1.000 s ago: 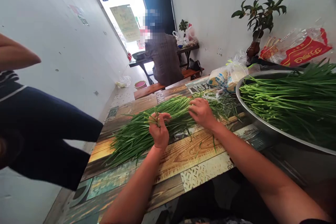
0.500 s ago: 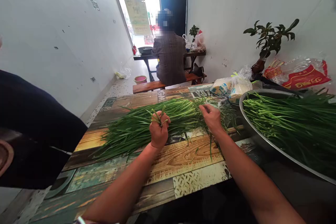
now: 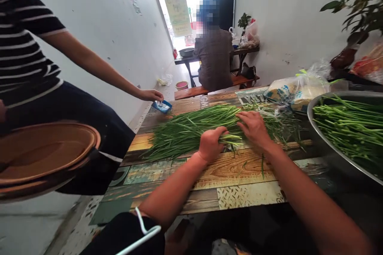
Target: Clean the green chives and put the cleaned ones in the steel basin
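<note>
The table fills the centre, its far side partly covered and its near edge lost in shadow at the bottom. A striped-shirted person stands at left, head cut off by the frame. At right, a metal bowl of greens runs out of frame. A brown tub, blurred, is cropped at the left edge. The greens lie in a pile mid-frame, partly hidden by both hands. A seated person, upper centre, has a pixelated head. Clear bags at right obscure what they hold. The left hand is closed around a few stalks, pale ends showing. The right hand has bent fingers at the pile's pale ends; whether it grips any, I cannot tell. The striped-shirted person's hand covers part of a blue box.
</note>
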The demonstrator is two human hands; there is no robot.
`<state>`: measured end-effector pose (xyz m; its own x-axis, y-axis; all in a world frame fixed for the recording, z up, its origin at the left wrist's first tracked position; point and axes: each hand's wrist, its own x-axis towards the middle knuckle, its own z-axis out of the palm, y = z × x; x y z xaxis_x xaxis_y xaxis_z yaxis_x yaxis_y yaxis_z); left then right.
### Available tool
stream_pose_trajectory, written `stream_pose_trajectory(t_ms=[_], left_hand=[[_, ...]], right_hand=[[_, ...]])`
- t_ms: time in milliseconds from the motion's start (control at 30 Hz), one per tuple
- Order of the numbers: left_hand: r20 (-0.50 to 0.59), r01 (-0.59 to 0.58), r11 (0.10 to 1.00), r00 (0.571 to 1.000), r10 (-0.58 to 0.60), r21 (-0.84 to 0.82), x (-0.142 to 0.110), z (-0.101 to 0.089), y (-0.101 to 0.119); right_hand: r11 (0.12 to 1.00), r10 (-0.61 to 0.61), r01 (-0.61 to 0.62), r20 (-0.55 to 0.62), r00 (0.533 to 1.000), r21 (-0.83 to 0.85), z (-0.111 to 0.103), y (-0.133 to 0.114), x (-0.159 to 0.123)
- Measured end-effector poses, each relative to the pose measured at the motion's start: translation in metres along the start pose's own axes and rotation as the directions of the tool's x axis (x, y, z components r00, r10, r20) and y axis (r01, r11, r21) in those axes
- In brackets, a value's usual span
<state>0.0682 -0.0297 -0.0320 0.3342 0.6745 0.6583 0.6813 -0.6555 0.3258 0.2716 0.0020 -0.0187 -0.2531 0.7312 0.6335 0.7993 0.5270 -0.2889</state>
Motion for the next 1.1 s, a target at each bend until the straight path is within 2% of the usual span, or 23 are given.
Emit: stream_pose_trajectory(t_ms=[67, 167, 233, 300, 400, 533, 600, 667, 833, 933, 1000, 1067, 1100], left_hand=[[0.026, -0.003, 1.0, 1.0, 0.004, -0.017, 0.0, 0.001, 0.0], [-0.008, 0.023, 0.999, 1.0, -0.023, -0.041, 0.001, 0.001, -0.001], [-0.052, 0.062, 0.997, 0.997, -0.065, -0.042, 0.001, 0.0, -0.002], [-0.093, 0.102, 0.994, 0.99, -0.105, -0.037, 0.002, 0.0, -0.004], [-0.1, 0.078, 0.995, 0.992, -0.083, -0.058, 0.001, -0.001, -0.006], [-0.062, 0.015, 0.99, 0.998, -0.024, -0.14, 0.001, -0.001, -0.007], [-0.063, 0.011, 0.984, 0.998, -0.022, -0.176, 0.002, -0.001, -0.006], [-0.065, 0.016, 0.981, 0.997, -0.029, -0.195, 0.002, -0.001, -0.006], [-0.104, 0.085, 0.98, 0.989, -0.105, -0.18, 0.004, -0.002, -0.006], [-0.11, 0.072, 0.984, 0.99, -0.091, -0.162, 0.005, -0.001, -0.007], [-0.108, 0.057, 0.989, 0.992, -0.072, -0.135, 0.004, -0.001, -0.008], [-0.102, 0.027, 0.995, 0.994, -0.037, -0.097, 0.003, -0.002, -0.008], [-0.102, 0.007, 0.997, 0.995, -0.015, -0.075, 0.002, -0.002, -0.008]], right_hand=[[0.999, -0.012, 0.013, 0.035, 0.999, -0.032, 0.007, -0.003, -0.002], [0.999, -0.008, 0.01, 0.037, 0.999, -0.042, 0.007, -0.005, -0.003], [0.999, -0.002, 0.002, 0.008, 1.0, 0.034, 0.002, -0.007, -0.001], [0.982, 0.021, -0.02, -0.002, 1.0, 0.189, -0.005, -0.01, 0.001], [0.893, 0.112, -0.134, 0.078, 0.991, 0.43, -0.011, -0.019, 0.003], [0.707, 0.251, -0.323, 0.203, 0.946, 0.629, -0.011, -0.028, 0.002], [0.639, 0.266, -0.351, 0.232, 0.936, 0.684, -0.009, -0.029, 0.001], [0.62, 0.262, -0.346, 0.229, 0.937, 0.705, -0.007, -0.028, 0.001], [0.662, 0.324, -0.299, 0.097, 0.941, 0.688, 0.0, -0.016, 0.003], [0.708, 0.452, -0.347, -0.017, 0.892, 0.615, -0.003, -0.003, 0.005], [0.785, 0.502, -0.375, -0.152, 0.852, 0.493, -0.011, 0.002, 0.005], [0.886, 0.436, -0.344, -0.309, 0.845, 0.311, -0.02, 0.003, 0.006], [0.929, 0.358, -0.293, -0.355, 0.864, 0.225, -0.024, 0.002, 0.006]])
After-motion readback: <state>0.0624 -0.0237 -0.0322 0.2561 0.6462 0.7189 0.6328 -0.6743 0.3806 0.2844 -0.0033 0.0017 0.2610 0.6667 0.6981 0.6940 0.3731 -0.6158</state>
